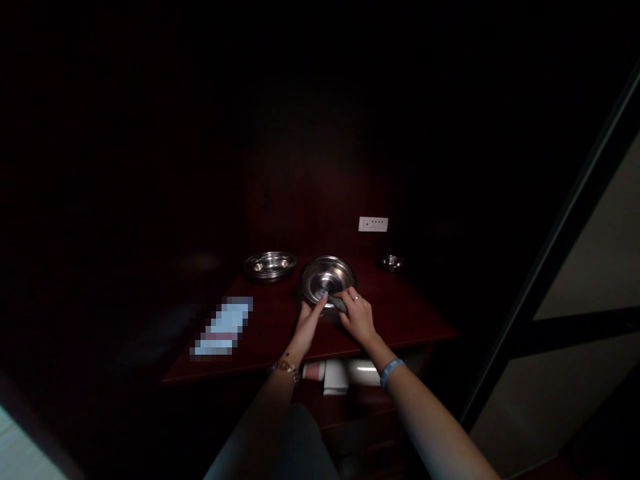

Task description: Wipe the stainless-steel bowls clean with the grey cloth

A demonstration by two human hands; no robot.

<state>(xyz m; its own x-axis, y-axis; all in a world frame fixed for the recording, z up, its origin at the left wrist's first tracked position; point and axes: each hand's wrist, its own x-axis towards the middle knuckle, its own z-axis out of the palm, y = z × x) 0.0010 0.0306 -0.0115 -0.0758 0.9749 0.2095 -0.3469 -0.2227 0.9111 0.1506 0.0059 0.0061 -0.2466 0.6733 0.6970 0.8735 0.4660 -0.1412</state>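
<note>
Left hand (306, 328) gripped a shiny, round metal bowl (327, 272) while right hand (359, 319) pinched a grey, cloth-like piece (339, 304) at its rim, handling evidently unfinished.

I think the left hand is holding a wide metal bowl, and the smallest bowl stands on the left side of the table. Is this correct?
The side is wrong: the head view shows the smallest bowl on the right side of the table. The left hand is holding a wide metal bowl.
</note>
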